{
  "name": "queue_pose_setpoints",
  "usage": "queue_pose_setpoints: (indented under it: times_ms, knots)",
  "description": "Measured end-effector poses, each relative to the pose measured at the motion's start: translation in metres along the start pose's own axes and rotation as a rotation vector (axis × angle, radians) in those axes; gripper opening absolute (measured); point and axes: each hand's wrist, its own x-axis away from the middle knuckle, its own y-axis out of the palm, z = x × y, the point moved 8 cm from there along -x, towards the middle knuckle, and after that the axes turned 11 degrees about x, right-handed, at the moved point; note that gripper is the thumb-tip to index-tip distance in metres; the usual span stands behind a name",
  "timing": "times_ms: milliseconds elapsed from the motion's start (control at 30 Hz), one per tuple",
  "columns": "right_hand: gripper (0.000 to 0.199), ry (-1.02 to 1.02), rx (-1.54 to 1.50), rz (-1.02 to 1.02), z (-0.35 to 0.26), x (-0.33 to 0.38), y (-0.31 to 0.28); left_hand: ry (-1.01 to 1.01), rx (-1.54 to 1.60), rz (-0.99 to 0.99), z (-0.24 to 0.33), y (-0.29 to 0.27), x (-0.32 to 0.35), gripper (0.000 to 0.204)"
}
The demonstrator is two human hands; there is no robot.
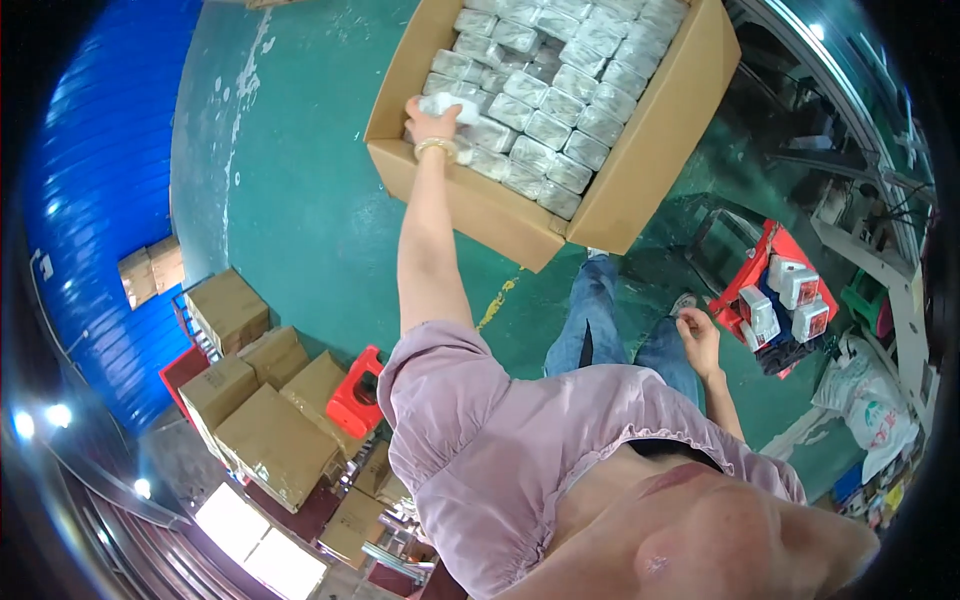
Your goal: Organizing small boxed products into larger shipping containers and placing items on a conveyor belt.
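A large open cardboard carton [640, 165] holds rows of small, silvery box-shaped packs [548, 130] in clear wrap. At the carton's near left corner, my left hand [430, 124] grips a white wrapped pack [452, 107], with its fingers around the pack's left end. This pack sits at the level of the top row, and the hand covers part of it. A pale bracelet circles my left wrist. My right hand [699, 342] hangs low beside my leg, fingers curled in, with nothing visible in it.
To the right, a red stool [765, 250] bears several white boxes [800, 288] and dark cloth. A white sack [868, 400] lies beyond it. Stacked brown cartons [270, 440] and a red plastic stool [354, 392] stand at the left, near a blue wall [115, 150].
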Motion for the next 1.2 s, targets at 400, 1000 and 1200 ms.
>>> queue_pose_setpoints:
  times_ms: [400, 1000, 1200]
  knots:
    - [0.017, 0.143, 0.05, -0.001, 0.038, 0.032, 0.016, 0.068, -0.797, -0.352, -0.004, 0.062, 0.038, 0.094]
    - [0.017, 0.307, -0.429, 0.492, 0.212, 0.092, -0.052, 0.948, 0.027, -0.885, 0.223, 0.238, 0.431, 0.077]
    - [0.017, 0.299, -0.507, 0.695, 0.312, 0.126, -0.123, 0.828, -0.005, -0.798, 0.174, 0.332, 0.59, 0.11]
